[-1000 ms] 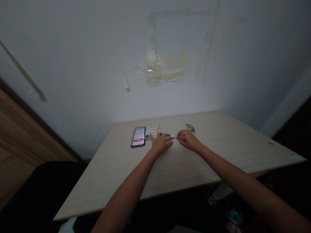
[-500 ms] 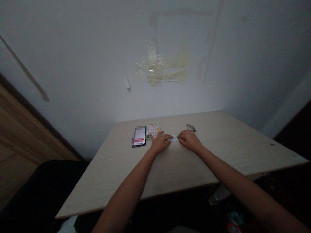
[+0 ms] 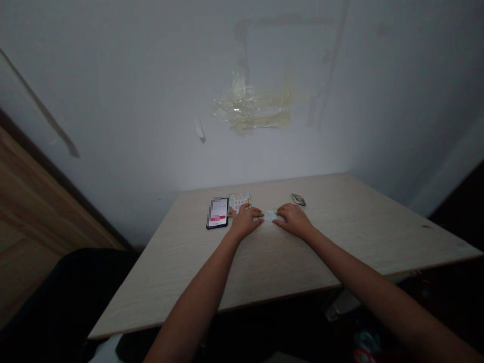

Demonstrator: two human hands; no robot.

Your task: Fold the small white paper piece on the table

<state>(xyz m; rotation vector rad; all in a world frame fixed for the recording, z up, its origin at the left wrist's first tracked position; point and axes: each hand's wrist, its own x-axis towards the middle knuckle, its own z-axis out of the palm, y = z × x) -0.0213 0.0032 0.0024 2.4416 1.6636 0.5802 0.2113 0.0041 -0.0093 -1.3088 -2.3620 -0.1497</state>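
Though marked, white paper (image 3: 269,216) illegible.

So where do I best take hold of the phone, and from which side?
Probably pinch the phone across its two long edges at the near end, coming from the person's side. It lies flat, and that end reaches nearer than the booklet, which sits close along its right edge farther back.

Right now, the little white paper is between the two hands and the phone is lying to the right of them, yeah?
Not quite: the head view shows the phone lying to the left of the two hands. The little white paper is between them.
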